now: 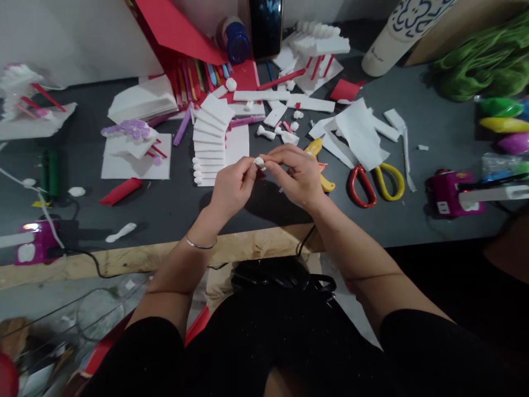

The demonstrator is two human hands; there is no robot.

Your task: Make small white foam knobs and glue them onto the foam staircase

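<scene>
Between the fingertips of both my hands is a small white lump [259, 162] that looks like soft clay. My left hand [233, 184] pinches it from the left, and my right hand [295, 173] pinches it from the right. Just beyond my left hand lies a fanned row of white strips [210, 135], some with rounded white ends at the near side. Small white clay pieces [266, 132] lie past my fingertips. Partly hidden behind my right hand is a yellow-handled tool [314, 148]. Scissors [361, 186] with one red and one yellow handle loop rest right of it.
White paper sheets [359, 132] lie beyond the scissors. A small white model on red sticks [320, 47] stands at the back, near a phone [265, 27] and a white tumbler [384, 47]. Purple boxes [452, 193] with cords sit at both sides. Green yarn [483, 58] is piled at far right.
</scene>
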